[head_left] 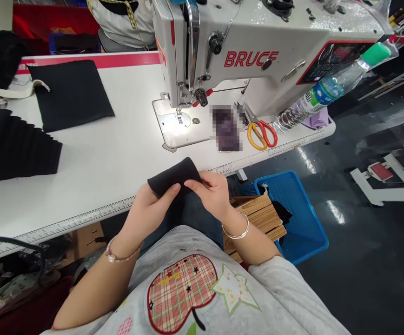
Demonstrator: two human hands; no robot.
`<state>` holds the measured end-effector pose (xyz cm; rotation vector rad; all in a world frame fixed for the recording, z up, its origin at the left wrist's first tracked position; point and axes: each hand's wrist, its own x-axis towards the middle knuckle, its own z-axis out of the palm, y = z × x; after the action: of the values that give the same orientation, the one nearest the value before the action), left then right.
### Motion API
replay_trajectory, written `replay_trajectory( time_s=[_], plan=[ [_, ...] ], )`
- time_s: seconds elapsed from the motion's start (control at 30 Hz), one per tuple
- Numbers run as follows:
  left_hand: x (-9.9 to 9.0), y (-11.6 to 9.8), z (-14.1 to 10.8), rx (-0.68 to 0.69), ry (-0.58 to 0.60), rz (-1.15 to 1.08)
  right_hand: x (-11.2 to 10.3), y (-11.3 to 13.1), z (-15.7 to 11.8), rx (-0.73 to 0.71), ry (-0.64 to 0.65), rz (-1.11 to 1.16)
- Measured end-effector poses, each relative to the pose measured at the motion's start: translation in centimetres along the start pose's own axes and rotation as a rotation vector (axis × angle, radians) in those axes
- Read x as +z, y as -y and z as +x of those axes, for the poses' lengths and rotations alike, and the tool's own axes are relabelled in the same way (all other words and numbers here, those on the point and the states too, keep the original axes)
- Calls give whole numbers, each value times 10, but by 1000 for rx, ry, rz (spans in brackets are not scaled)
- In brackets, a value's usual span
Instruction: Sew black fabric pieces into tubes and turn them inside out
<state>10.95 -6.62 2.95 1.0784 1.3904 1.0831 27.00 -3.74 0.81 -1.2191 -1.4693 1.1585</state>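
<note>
Between my two hands is a folded piece of black fabric [174, 177], held just off the table's front edge, above my lap. My left hand [149, 207] grips its left end, thumb on top and fingers hidden beneath. At its right end my right hand [214, 190] pinches the cloth, with the thumb pressed on the near side. Beyond the hands stands a white sewing machine [202, 56], its lamp shining on the needle plate [179, 122]. A flat black fabric panel [71, 95] lies on the table to the left, near a stack of black fabric pieces [16, 146].
Scissors [261, 135] with orange and red handles lie by the machine, beside a blurred dark object [227, 128]. A plastic bottle [330, 88] leans at the right end. Below are a blue bin [302, 218] and a wooden stool [257, 216]. A ruler tape [83, 218] runs along the table edge.
</note>
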Motion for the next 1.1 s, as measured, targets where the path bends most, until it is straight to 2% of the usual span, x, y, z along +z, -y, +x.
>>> replay_trajectory(
  time_s=[0.1, 0.17, 0.37, 0.6, 0.83, 1.1],
  plan=[
    [3, 2, -1, 50, -155, 209, 3, -6, -3, 34, -60, -10],
    [4, 1, 0, 74, -184, 268, 4, -9, -4, 50, -82, 10],
    [3, -2, 3, 76, -178, 248, 9, -4, -2, 105, 3, 282],
    [5, -4, 2, 11, -152, 106, 15, -5, 4, 198, -71, 499],
    [0, 6, 4, -19, -149, 272, 9, -29, 7, 219, 92, 637],
    [3, 3, 10, 46, -148, 323, 16, -28, 8, 388, 34, 733]
  ],
)
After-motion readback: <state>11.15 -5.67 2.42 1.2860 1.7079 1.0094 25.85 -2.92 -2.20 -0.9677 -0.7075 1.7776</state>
